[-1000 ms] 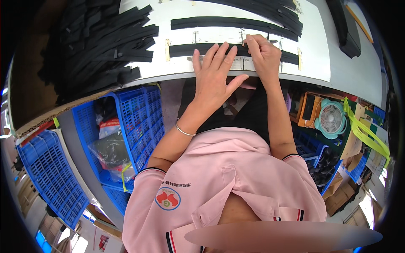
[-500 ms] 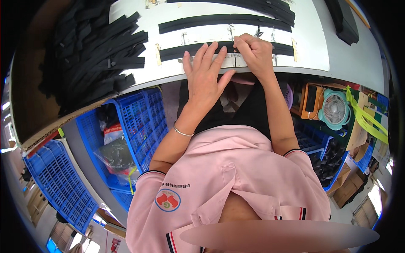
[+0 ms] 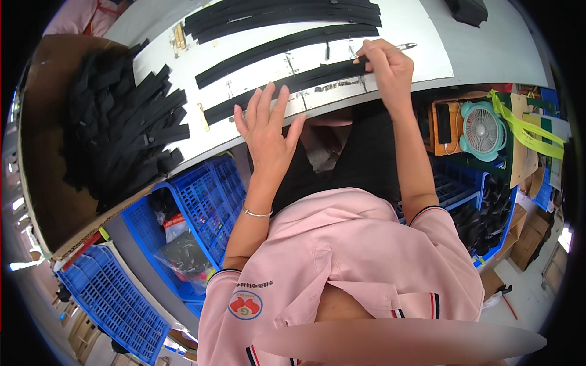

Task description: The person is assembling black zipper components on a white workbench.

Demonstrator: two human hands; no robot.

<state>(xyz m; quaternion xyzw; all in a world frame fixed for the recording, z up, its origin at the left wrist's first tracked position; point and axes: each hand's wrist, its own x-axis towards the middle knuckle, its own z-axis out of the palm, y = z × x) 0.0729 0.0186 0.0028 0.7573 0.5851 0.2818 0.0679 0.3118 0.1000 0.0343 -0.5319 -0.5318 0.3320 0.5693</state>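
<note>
A narrow black fabric strip (image 3: 317,75) lies along the near edge of a white board (image 3: 421,64) with drawn marks. My left hand (image 3: 268,131) rests with fingers spread over the strip's left part, the fingertips touching it. At the strip's right end, my right hand (image 3: 392,76) pinches a pen (image 3: 407,46); one end of the pen sticks out past the fingers, and the fingers hide its other end. A second black strip (image 3: 274,50) lies parallel just beyond, and a stack of black strips (image 3: 281,18) lies at the far side.
At left, a cardboard box (image 3: 46,134) holds a heap of black strips (image 3: 116,122) spilling onto the board. Blue crates (image 3: 210,201) stand below the table. At right are a small turquoise fan (image 3: 483,129) and a phone (image 3: 444,123). Another person's pink sleeve (image 3: 76,17) shows far left.
My right hand has moved with the pen from the strip's middle to its right end. My left hand stays on the left part, so the hands are farther apart. The view has shifted.
</note>
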